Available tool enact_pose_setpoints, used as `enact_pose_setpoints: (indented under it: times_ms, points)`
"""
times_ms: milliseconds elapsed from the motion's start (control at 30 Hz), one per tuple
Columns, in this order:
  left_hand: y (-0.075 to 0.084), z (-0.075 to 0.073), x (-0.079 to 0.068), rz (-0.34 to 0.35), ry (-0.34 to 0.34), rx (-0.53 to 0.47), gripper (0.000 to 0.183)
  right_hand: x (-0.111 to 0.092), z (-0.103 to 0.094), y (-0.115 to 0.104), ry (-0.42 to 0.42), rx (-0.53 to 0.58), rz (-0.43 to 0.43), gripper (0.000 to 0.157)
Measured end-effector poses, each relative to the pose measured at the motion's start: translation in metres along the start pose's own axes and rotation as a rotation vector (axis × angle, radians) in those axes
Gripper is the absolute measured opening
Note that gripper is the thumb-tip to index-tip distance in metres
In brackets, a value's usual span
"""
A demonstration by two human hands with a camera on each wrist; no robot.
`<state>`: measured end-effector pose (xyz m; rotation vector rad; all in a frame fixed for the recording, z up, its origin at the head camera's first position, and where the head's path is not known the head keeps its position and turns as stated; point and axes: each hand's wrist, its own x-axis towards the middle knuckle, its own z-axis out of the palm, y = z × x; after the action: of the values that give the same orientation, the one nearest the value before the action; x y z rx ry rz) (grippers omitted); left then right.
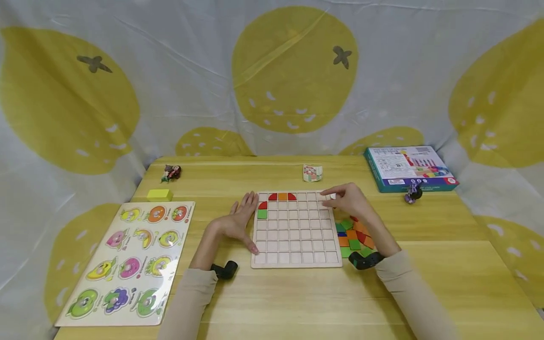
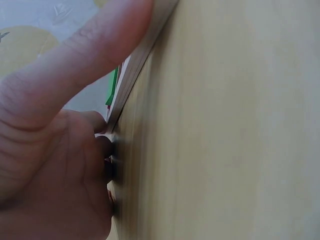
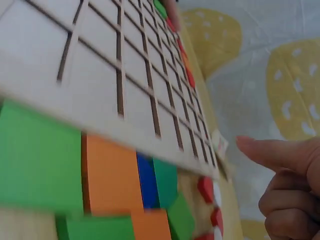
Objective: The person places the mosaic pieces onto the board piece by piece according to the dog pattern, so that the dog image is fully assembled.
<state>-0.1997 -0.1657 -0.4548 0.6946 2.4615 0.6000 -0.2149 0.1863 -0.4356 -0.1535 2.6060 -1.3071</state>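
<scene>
A wooden grid board [image 1: 301, 233] lies flat on the table. Along its top row are two red curved pieces, one of them a red piece [image 1: 291, 196], with an orange square [image 1: 282, 196] between them. At its left side another red piece [image 1: 263, 205] sits above a green square [image 1: 262, 214]. My left hand [image 1: 233, 225] touches the board's left edge, its fingers spread and the thumb near the lower corner. Over the top right corner is my right hand [image 1: 350, 200], index finger and thumb apart, with nothing visible between them. Loose coloured pieces [image 1: 354, 244] lie partly under the right forearm.
A fruit puzzle board [image 1: 127, 259] lies at left, with a yellow block [image 1: 159, 195] behind it. Small figurines [image 1: 171, 173] stand at the back left. A printed paper [image 1: 312, 173] lies behind the grid. At the back right is a box [image 1: 410, 169] beside a dark figurine [image 1: 413, 193].
</scene>
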Motion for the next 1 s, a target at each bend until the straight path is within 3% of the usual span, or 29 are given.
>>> enact_pose_setpoints:
  times_ms: [100,233,433,600,700,833,1000]
  points:
    - [-0.002,-0.001,-0.001,-0.005,0.001,0.0,0.153,-0.003,-0.024,0.021,0.044,-0.033,0.085,0.033]
    - [-0.003,-0.002,-0.003,-0.006,0.0,-0.009,0.153,0.002,-0.036,0.038,0.047,-0.026,0.174,0.034]
    - [-0.002,-0.002,-0.003,0.007,-0.003,-0.015,0.153,0.012,-0.031,0.043,0.061,0.0,0.162,0.028]
    - [-0.002,-0.001,-0.001,0.009,0.005,-0.012,0.153,0.007,-0.031,0.041,0.119,-0.181,0.154,0.028]
    - [-0.001,-0.001,-0.001,0.008,0.004,-0.013,0.154,0.001,-0.034,0.039,0.083,-0.228,0.162,0.035]
    - [0.0,0.0,-0.001,0.008,0.003,-0.011,0.154,-0.001,-0.04,0.039,0.001,-0.169,0.161,0.033]
    - [0.0,0.0,0.0,0.007,0.002,-0.012,0.154,0.009,-0.041,0.046,-0.073,-0.11,0.081,0.032]
